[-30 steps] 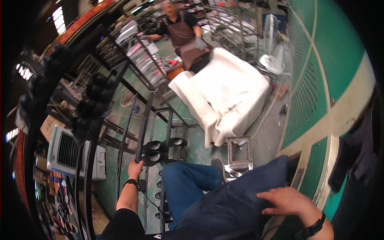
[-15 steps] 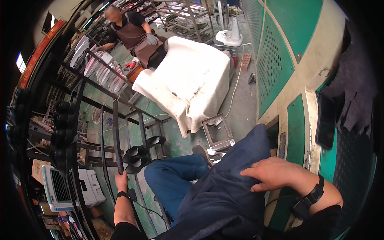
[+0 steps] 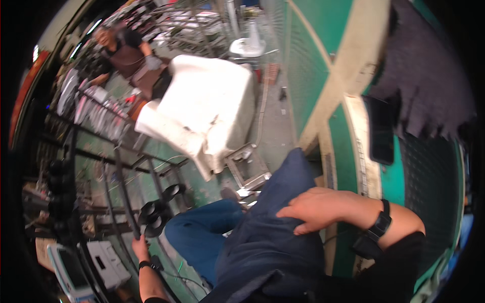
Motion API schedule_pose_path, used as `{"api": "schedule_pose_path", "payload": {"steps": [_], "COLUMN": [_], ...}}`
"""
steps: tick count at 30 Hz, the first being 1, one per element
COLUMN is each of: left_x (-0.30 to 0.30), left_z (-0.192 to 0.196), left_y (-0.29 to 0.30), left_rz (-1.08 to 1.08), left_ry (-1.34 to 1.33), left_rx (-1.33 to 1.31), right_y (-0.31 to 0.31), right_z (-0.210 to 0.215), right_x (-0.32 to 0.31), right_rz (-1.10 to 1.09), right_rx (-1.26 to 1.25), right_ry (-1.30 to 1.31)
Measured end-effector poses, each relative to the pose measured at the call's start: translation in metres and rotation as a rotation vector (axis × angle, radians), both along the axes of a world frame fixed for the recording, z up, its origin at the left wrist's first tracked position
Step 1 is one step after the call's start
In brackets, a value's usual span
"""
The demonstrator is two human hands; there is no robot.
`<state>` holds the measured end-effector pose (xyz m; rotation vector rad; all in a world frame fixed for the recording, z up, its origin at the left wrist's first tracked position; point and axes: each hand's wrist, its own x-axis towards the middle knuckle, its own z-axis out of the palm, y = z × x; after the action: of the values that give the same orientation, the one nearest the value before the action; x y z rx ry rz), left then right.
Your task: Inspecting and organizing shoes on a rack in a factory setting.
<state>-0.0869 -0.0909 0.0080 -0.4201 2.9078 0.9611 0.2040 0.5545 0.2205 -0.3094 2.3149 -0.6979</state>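
Note:
At the lower left my left hand is closed around a dark metal bar of a shoe rack. Close beside that hand, a few black shoes sit on the rack's rails. My right hand rests on the dark blue apron spread over my right thigh. Its fingers are loosely stretched out and it holds nothing. A black band with a square device circles the right wrist, and another dark band is on the left.
Ahead stands a bulky form under a white cloth, with a small metal frame at its foot. A green and cream machine bounds the right, with a phone. A co-worker sits far left. A white air cooler stands lower left.
The view has swung rightward, so the surroundings shift left in the picture and blur a little. My left hand keeps its hold on the bar; my right hand stays on the apron.

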Motion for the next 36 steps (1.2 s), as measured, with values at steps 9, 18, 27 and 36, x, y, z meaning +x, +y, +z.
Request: {"api": "schedule_pose_path", "payload": {"steps": [9, 18, 27, 36], "left_x": [-0.007, 0.032, 0.036, 0.007], "left_z": [-0.013, 0.061, 0.072, 0.095], "left_y": [-0.004, 0.045, 0.075, 0.244], "left_rz": [-0.007, -0.082, -0.281, -0.895], "left_ry": [0.051, -0.134, 0.424, 0.501], "left_rx": [-0.003, 0.082, -0.514, 0.091], "right_y": [-0.004, 0.114, 0.359, 0.406], "right_z": [0.000, 0.098, 0.037, 0.024], "right_x": [-0.005, 0.069, 0.274, 0.124], "right_rz": [-0.003, -0.773, -2.890, -1.965], "right_rx": [0.019, -0.222, -0.309, 0.152], "right_ry": [0.104, 0.781, 1.988, 1.007]}}
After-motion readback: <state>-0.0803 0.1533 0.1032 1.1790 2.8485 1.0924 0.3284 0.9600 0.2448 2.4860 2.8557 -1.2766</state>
